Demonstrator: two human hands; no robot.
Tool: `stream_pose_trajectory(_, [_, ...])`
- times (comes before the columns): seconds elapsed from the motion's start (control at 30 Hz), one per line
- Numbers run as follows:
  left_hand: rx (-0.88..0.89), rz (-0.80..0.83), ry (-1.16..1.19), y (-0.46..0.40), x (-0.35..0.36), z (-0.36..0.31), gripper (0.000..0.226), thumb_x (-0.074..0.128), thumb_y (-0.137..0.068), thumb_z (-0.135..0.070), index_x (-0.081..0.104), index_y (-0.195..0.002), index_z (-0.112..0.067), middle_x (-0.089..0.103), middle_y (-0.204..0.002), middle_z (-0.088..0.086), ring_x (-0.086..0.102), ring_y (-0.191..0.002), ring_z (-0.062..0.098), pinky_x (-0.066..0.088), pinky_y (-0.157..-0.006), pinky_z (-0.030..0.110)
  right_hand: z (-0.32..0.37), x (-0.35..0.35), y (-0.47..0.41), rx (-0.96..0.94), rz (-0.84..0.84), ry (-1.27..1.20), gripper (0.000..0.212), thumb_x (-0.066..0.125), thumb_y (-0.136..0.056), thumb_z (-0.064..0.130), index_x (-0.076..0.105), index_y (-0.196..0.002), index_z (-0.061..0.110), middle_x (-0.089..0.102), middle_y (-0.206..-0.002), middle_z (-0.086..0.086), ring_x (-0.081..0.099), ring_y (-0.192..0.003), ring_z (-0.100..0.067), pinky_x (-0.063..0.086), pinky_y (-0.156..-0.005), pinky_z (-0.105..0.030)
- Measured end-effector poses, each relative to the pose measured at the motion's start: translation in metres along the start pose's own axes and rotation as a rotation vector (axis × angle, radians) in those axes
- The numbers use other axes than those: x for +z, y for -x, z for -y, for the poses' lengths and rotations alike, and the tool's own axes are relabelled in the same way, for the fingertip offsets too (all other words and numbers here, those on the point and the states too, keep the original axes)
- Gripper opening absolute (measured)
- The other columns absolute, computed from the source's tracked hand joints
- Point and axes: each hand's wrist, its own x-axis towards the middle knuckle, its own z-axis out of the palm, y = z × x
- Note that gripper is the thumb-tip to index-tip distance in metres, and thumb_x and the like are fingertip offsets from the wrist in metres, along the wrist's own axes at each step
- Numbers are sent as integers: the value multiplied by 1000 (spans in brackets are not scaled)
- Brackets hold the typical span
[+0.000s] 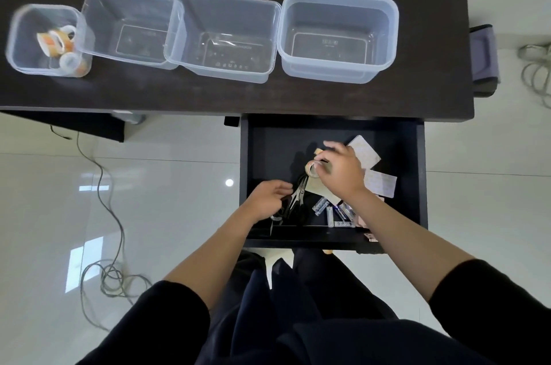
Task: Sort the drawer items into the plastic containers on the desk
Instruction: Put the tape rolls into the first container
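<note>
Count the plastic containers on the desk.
4, in one row: small container far left holding tape rolls, then three larger empty ones to its right. None looks hidden.

Scissors [298, 196] handles behind left hand [268, 199]; battery [320, 206] print illegible

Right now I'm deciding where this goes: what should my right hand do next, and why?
Probably lift the tape roll that your right hand is pinching in the drawer and carry it to the leftmost container. That one already holds tape rolls; the other three look empty.
</note>
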Motion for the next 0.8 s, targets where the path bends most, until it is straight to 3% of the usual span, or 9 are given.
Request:
stream_pose_trajectory(0.1, [73, -187, -59, 4, 2, 3, 67, 43, -72, 20, 53, -129, -14, 50, -132, 4, 49, -125, 16, 43, -83, 17, 1, 5, -5, 24, 74, 7, 14, 64, -83, 21, 72, -94, 21, 64, -113, 2, 49, -108, -28, 44, -88, -38])
stream_pose_trajectory(0.2, [90, -323, -207, 7, 6, 4, 62, 51, -73, 17, 53, -127, -14, 42, -132, 7, 56, -109, 25, 45, -77, 17, 2, 8, -5, 41, 94, 7, 12, 66, -82, 24, 73, -92, 24, 65, -100, 0, 48, -105, -30, 43, -86, -39])
stream_pose_trajectory(0.27, [68, -340, -289, 8, 9, 5, 62, 55, -73, 16, 51, -128, -11, 41, -134, 10, 59, -102, 29, 50, -85, 24, 3, 8, -3, 40, 98, -12, 12, 67, -82, 24, 74, -92, 24, 65, -99, 0, 47, -105, -30, 43, -87, -39])
stream_pose_trajectory(0.37, [7, -315, -466, 11, 14, 5, 59, 59, -75, 12, 48, -129, -8, 36, -136, 12, 56, -107, 30, 49, -96, 34, 0, 6, 1, 50, 66, -85, 13, 67, -82, 23, 74, -92, 24, 65, -97, 0, 47, -105, -29, 43, -87, -39])
stream_pose_trajectory(0.47, [-35, -291, -655, 10, 20, 4, 51, 60, -76, 9, 49, -123, -6, 33, -135, 13, 47, -113, 31, 50, -93, 36, -5, 2, 9, 70, 22, -150, 15, 67, -81, 20, 74, -93, 24, 65, -93, 2, 47, -102, -25, 43, -85, -37])
stream_pose_trajectory(0.63, [-29, -307, -744, 0, 23, 10, 42, 62, -78, 5, 51, -117, -7, 39, -131, 11, 42, -118, 30, 51, -88, 36, -12, -6, 19, 47, -11, -220, 16, 67, -81, 17, 75, -95, 22, 64, -91, 2, 46, -98, -22, 43, -83, -34])
stream_pose_trajectory(0.8, [26, -309, -626, -4, 20, 16, 32, 63, -76, 7, 57, -105, -8, 56, -114, 10, 55, -98, 26, 49, -77, 30, -14, -11, 23, 23, -18, -224, 17, 66, -82, 16, 74, -95, 22, 64, -90, 1, 47, -97, -22, 38, -80, -26])
